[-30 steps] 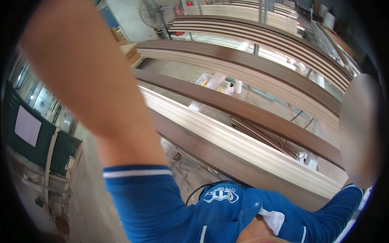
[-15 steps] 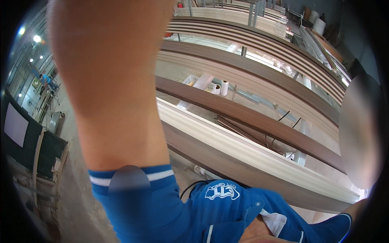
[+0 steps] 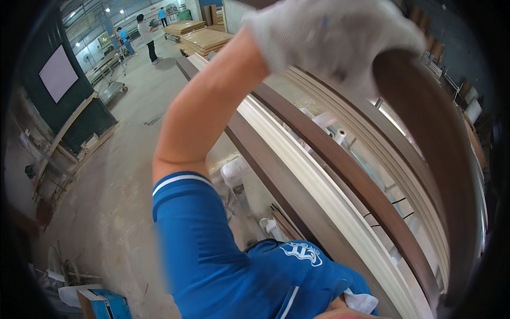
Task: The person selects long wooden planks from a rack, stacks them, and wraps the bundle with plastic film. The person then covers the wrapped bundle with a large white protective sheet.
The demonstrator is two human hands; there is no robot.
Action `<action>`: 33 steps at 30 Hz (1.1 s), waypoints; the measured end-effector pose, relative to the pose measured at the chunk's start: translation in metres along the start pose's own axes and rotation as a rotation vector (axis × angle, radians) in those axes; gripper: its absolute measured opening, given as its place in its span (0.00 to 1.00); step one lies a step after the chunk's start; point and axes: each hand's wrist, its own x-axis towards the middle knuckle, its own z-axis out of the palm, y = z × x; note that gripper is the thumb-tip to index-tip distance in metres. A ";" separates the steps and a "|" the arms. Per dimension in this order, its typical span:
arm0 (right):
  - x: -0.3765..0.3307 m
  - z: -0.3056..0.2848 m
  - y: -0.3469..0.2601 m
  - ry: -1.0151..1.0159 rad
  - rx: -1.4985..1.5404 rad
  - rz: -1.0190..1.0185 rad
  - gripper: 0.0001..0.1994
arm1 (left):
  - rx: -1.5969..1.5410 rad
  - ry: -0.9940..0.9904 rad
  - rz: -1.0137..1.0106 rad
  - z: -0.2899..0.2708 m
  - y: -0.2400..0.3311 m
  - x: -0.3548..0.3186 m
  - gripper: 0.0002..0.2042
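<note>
Gloved left hand (image 3: pixel 340 40): at your 1 o'clock, fingers apparently curled round the dark brown board; the fingertips are hidden, so you cannot tell how firm the grip is.
Right hand: out of sight; you cannot tell its state.
Dark brown board (image 3: pixel 443 143): close to you, meeting the glove at 1 o'clock and running down to 4, bowed by the lens, in front of the laid-out boards.
Handling: probably stiff in the middle, unwieldy at the ends, of middling weight; the smooth face could slip in a glove and scratch. Best held by both long edges, hands well apart.
Laid-out pieces: a white ridged strip (image 3: pixel 329 194) toward 4 o'clock, a grey-brown board (image 3: pixel 287 181) on its 8 o'clock side, a reddish-brown board (image 3: pixel 345 165) on its 2 o'clock side.
Farther out: a person in a white top (image 3: pixel 147 40) at 11.
Against half a second ago: your left elbow now bends, hand and board have come into view, and more floor (image 3: pixel 127 154) shows at 9.
</note>
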 end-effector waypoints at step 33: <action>-0.030 0.141 -0.060 -0.246 0.259 0.218 0.51 | -0.514 -0.715 -0.152 0.144 0.135 -0.164 0.42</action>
